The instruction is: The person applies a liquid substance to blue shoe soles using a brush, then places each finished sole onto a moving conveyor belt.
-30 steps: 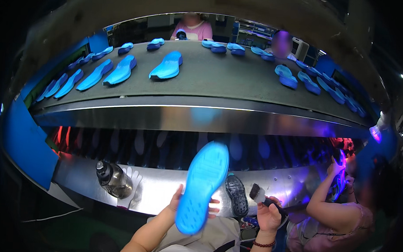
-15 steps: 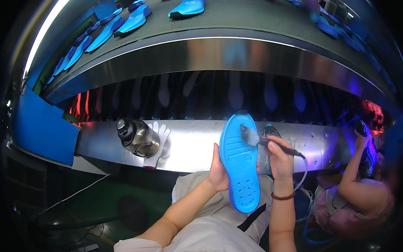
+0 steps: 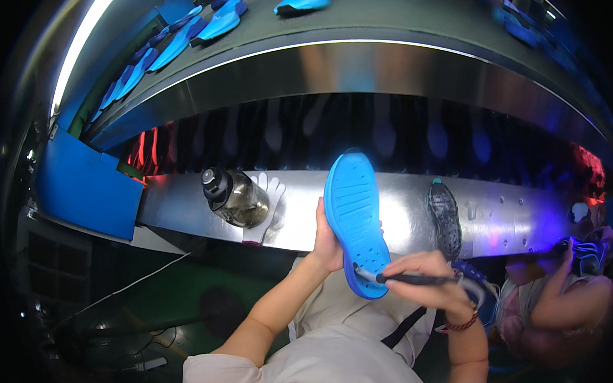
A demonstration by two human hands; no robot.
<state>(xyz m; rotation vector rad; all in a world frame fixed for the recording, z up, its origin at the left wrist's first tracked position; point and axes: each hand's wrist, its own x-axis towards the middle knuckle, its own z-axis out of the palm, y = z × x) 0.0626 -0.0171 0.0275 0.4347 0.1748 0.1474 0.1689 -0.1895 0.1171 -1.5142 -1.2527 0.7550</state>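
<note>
My left hand (image 3: 327,243) grips the left edge of a bright blue shoe sole (image 3: 353,206), its fingers running behind it, partly hidden. The sole stands heel toward me, grooves across its forefoot and small holes near the heel. In my right hand (image 3: 430,271) is a dark-handled brush (image 3: 411,280) with a pale tube at its rear end. The brush tip touches the heel end of the sole. Beyond my right hand, a dark sole-shaped piece (image 3: 444,220) lies on the metal bench.
A dark drink bottle (image 3: 247,201) stands on the metal bench (image 3: 306,212) at left, beside a white glove (image 3: 276,198). Behind, a belt (image 3: 366,21) carries several blue soles (image 3: 221,20). Another person's arm (image 3: 553,284) is at the right, near a blue-lit shoe part.
The brush has moved from the forefoot down to the heel of the sole, my right hand turning sideways. The dark piece on the bench is now uncovered. The whole view has shifted slightly.
</note>
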